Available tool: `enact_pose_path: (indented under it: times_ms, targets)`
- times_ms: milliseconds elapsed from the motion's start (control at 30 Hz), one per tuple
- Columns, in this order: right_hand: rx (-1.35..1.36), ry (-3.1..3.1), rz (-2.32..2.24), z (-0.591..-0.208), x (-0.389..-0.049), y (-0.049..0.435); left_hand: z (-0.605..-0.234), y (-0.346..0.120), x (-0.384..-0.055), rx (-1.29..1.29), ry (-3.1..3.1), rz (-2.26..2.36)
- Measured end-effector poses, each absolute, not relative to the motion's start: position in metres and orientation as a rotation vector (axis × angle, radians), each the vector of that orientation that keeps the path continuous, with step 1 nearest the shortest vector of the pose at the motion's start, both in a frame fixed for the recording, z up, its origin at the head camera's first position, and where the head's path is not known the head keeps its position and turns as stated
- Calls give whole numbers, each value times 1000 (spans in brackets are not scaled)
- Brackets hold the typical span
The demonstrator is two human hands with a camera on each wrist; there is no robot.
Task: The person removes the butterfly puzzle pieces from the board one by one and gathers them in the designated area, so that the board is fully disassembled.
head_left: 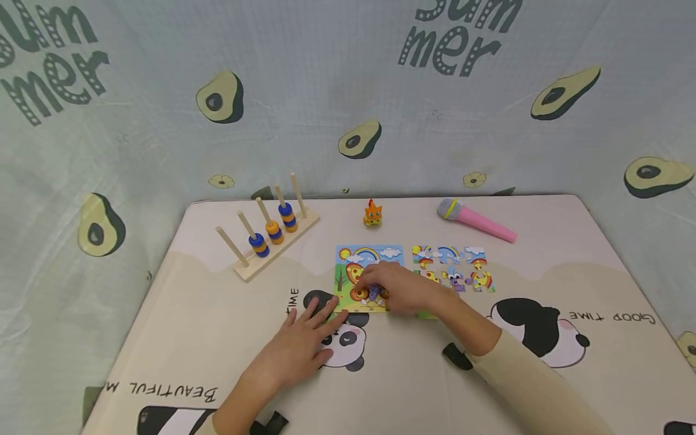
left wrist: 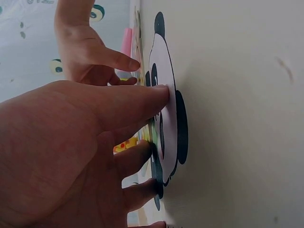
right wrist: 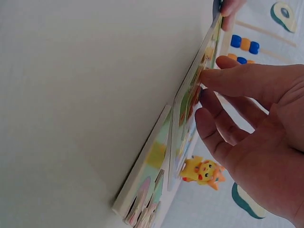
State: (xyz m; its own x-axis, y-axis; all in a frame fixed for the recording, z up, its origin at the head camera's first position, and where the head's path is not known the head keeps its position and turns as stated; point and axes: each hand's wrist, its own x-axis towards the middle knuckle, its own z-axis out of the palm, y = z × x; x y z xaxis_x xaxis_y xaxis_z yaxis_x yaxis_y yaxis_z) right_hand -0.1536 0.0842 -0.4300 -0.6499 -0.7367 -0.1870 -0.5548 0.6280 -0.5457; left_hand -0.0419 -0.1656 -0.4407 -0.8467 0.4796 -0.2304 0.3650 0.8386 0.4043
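A colourful picture board (head_left: 344,254) with a sun, a rainbow and cartoon animals lies in the middle of the table. My left hand (head_left: 301,347) rests with fingers spread on the printed panda, its fingertips at the board's lower left corner. Over the board's lower right part is my right hand (head_left: 405,289). In the right wrist view, the thumb and loosely bent fingers of that hand touch the board's face (right wrist: 183,111), with nothing visible between them. Right of the board lie several matching puzzle pieces (head_left: 454,279), the lower ones partly hidden by the right arm.
At the back left stands a wooden peg rack (head_left: 252,270) with blue and orange rings. Behind the board is a small orange and yellow toy figure (head_left: 373,214). A pink toy microphone (head_left: 481,222) lies at the back right, near the patterned curtain (head_left: 304,72).
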Motion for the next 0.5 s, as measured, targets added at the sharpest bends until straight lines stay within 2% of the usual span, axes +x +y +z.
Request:
enact_pose_path:
  times_ms: [500]
  targets:
    - [-1065, 2420, -582, -433, -158, 80, -441, -166, -42, 653, 2708, 455]
